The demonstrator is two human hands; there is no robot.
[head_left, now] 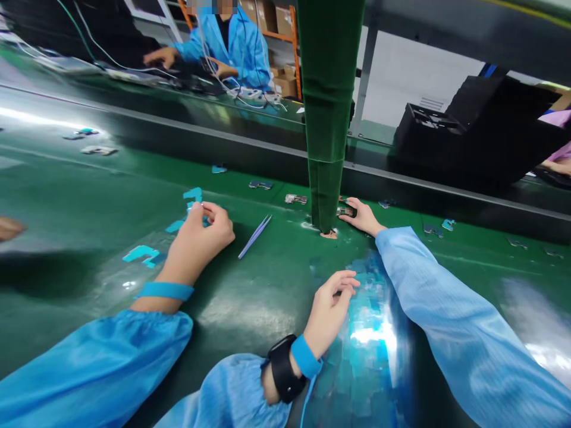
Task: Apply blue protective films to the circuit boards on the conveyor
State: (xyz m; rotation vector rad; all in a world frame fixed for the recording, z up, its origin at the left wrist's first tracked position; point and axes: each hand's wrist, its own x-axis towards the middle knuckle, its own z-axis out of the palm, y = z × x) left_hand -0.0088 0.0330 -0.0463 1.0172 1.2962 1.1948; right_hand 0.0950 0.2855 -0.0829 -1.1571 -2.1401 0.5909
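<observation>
My left hand (200, 233) rests on the green conveyor belt (267, 285), its fingertips pinched on a small cyan film piece (193, 195). More cyan L-shaped pieces (141, 254) lie just left of it. My right hand (332, 303), with a black watch at the wrist, hovers with thumb and forefinger pressed together over a shiny heap of blue film scraps (370, 321); I see nothing between the fingers. Metal tweezers (255, 235) lie on the belt between my hands.
Another person's blue-sleeved hand (362, 215) reaches in from the right onto a small board (346, 211) beside the green post (328, 119). Small circuit boards (295, 199) dot the belt. Black trays (428, 125) stand at back right. A co-worker (232, 41) sits opposite.
</observation>
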